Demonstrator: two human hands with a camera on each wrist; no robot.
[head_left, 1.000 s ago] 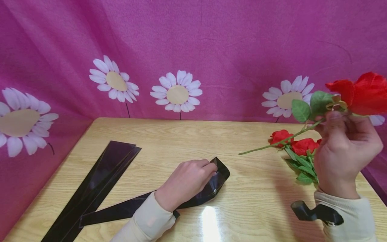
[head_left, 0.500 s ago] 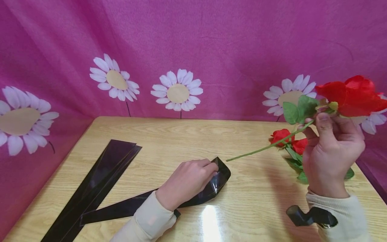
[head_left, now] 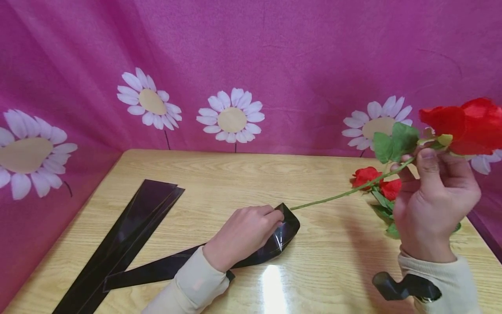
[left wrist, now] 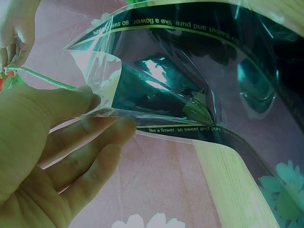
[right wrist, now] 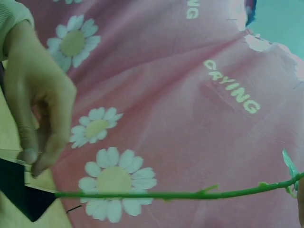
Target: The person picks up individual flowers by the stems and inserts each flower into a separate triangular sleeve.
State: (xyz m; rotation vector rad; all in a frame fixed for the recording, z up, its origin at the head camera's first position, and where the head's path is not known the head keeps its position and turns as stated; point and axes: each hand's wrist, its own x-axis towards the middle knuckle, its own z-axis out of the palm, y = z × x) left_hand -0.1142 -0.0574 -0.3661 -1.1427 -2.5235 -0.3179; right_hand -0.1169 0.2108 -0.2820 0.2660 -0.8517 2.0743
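Note:
My left hand (head_left: 245, 233) pinches the edge of a black and clear plastic flower sleeve (head_left: 288, 226) at its open mouth. In the left wrist view the sleeve (left wrist: 180, 85) gapes, with printed lettering along its borders, and the thumb and a finger nip its clear film. At the right, my right hand (head_left: 437, 200) holds a red artificial rose (head_left: 470, 124) just below its bloom, thumb against fingers. Its green stem (head_left: 333, 197) slants down left, the tip right at the sleeve's mouth. In the right wrist view the stem (right wrist: 185, 195) reaches the black sleeve (right wrist: 35, 199).
More red roses (head_left: 366, 178) with green leaves lie on the wooden table (head_left: 219, 170) behind the right hand. Flat black sleeves (head_left: 125, 235) are stacked at the left, the held sleeve's narrow end overlapping them. A pink daisy-patterned cloth (head_left: 290, 56) hangs behind the table.
The rose has moved left and down with my right hand, then slightly back right, and its stem tip has come to the sleeve's mouth. My left hand stays on the sleeve.

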